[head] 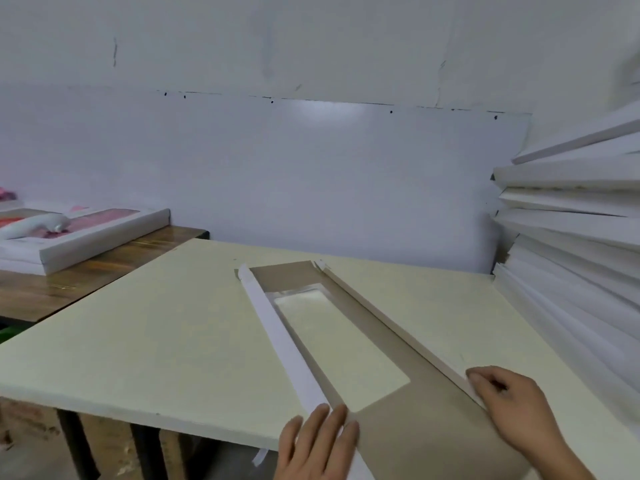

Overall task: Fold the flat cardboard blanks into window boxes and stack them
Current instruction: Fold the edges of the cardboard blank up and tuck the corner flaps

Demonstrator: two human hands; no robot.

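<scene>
Cardboard blank (398, 403): lying flat and brown-side-up on the cream surface (156, 323); its near end is overhanging the surface's front edge toward the person; a clear film window (341, 344) is sitting in its middle
Long axis: running from the near right, between the two hands, away toward the far left; the far short end is pointing up-left toward the wall
Left flap (280, 330): white-faced, standing up along the blank's left long edge and leaning in over the brown panel
Left grip: the left hand (317, 445) is resting on the near end of the left flap with fingers straight and together, pressing rather than pinching; nothing is curled round the card
Right flap (391, 323): a thin raised wall running along the blank's right long edge, parallel to the left one
Right grip: the right hand (509, 407) is lying over the near end of the right flap, fingers bent over its edge; whether they are pinching the card or only pressing on it I cannot tell
Relation for the coming move: both flaps are stretching away from the grips along the same axis, so each hand is holding only its near end; the left hand is nearer the left flap, the right hand nearer the right; judging from this, any creasing would have to travel away from the person along the length
Stack of folded boxes (571, 216): piled white at the far right, well apart from the blank and on the right hand's side
</scene>
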